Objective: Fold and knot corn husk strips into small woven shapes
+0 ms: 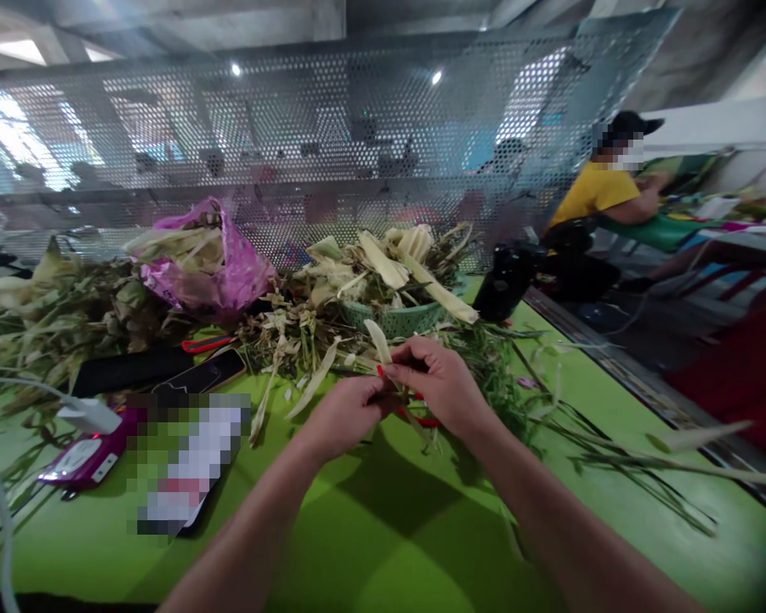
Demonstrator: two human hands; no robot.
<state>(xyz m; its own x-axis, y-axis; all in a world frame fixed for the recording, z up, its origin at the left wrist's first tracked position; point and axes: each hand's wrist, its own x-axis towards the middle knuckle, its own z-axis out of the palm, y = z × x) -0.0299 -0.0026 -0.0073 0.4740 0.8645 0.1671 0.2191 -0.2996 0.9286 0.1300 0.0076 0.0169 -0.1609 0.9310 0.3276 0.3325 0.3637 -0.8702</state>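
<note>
My left hand (343, 410) and my right hand (435, 375) meet over the green table (383, 528), both pinched on the same pale plant stalk (379, 342), whose tip sticks up between them. The fingers of each hand are closed round it. Something red (421, 417) shows just under my right hand. Loose husks and green stems (306, 358) lie right behind the hands.
A green basket (399, 319) heaped with husks stands behind the hands, a pink plastic bag (214, 272) to its left. Phones (166, 370) and a pink device (86, 455) lie at left. A perforated metal screen (332, 145) backs the table. A person in yellow (597, 191) sits far right.
</note>
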